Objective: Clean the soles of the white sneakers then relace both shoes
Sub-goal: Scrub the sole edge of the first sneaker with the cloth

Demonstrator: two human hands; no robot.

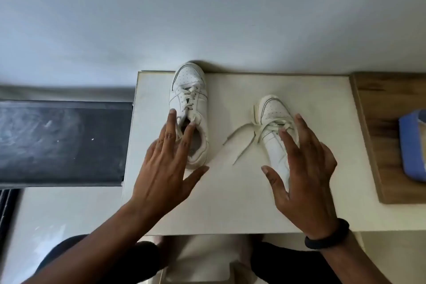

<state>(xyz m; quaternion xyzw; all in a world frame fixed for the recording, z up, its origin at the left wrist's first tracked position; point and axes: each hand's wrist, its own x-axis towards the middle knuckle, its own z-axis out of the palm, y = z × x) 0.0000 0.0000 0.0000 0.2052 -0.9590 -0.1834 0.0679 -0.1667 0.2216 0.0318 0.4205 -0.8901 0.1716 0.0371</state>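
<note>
Two sneakers (189, 108) flanked by a blue object (412, 145) and dark panel (62, 140).

White sneakers (189, 108) with cream laces (242, 138), off-white table (322, 145), blue container (412, 145), black wristband (327, 235).

Both hands (230, 168) spread open over two white sneakers (189, 108) (laces loose).
</note>
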